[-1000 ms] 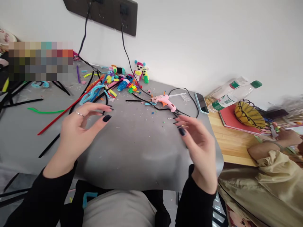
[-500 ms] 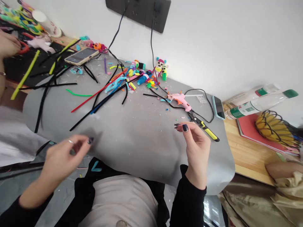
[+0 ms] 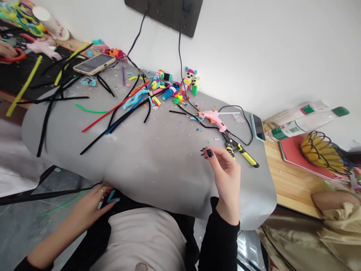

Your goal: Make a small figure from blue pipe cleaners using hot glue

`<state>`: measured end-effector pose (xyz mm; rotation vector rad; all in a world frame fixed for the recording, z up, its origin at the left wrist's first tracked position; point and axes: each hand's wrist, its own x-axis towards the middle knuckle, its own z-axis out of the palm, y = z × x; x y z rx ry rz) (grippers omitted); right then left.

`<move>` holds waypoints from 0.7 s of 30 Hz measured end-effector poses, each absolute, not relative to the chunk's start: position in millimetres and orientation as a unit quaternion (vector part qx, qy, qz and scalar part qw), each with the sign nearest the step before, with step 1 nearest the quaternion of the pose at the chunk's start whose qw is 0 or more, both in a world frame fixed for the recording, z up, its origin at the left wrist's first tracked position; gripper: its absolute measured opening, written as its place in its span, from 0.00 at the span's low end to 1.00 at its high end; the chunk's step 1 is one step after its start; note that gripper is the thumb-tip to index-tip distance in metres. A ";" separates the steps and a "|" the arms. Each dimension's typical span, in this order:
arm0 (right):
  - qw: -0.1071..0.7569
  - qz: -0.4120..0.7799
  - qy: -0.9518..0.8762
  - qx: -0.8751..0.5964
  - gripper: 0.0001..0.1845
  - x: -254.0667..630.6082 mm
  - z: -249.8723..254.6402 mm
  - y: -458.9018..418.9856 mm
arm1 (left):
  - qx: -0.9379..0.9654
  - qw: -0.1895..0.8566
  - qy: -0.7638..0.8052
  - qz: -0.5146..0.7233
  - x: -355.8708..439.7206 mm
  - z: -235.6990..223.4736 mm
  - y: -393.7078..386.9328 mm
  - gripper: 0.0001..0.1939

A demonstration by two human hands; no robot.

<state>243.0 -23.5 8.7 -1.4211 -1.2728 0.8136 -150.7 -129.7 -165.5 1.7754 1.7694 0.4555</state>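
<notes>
My left hand (image 3: 94, 203) is low over my lap, thumb and fingers apart around a bent blue pipe cleaner (image 3: 113, 196) lying on the black cloth. Whether the fingertips touch it, I cannot tell. Over the right part of the grey-covered table (image 3: 158, 162) hovers my right hand (image 3: 225, 169), fingers loosely curled and nothing visible in them. Just beyond it lie pliers (image 3: 245, 154) with yellow-black handles and a pink glue gun (image 3: 216, 119). Black pipe cleaners (image 3: 98, 139) and a red pipe cleaner (image 3: 113, 107) lie at left centre.
Small pipe-cleaner figures (image 3: 188, 78) stand by the wall. Phones lie left (image 3: 94, 64) and right (image 3: 258, 127). Plastic bottles (image 3: 307, 124) and a wire basket (image 3: 321, 152) are at the right. Another person's hand (image 3: 7, 51) is near red-handled scissors (image 3: 17, 55); a person's sleeve (image 3: 338, 222) shows at right.
My left hand has dropped from above the table to the blue pipe cleaner on my lap. My right hand stays over the table, slightly lower. The view has swung left, bringing the pliers into sight.
</notes>
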 end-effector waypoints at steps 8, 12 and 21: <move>0.505 0.349 -0.526 -0.588 0.11 243.4 4.1 -24.7 | 0.636 0.225 0.700 0.234 -132.2 -123.8 -135.7 0.14; 0.508 0.355 -0.526 -0.582 0.12 241.0 1.6 -23.4 | 0.666 0.211 0.646 0.308 -121.8 -94.9 -147.3 0.14; 0.496 0.423 -0.538 -0.535 0.14 226.0 -6.6 -0.1 | 0.691 0.276 0.421 0.519 -9.7 -36.4 -34.9 0.16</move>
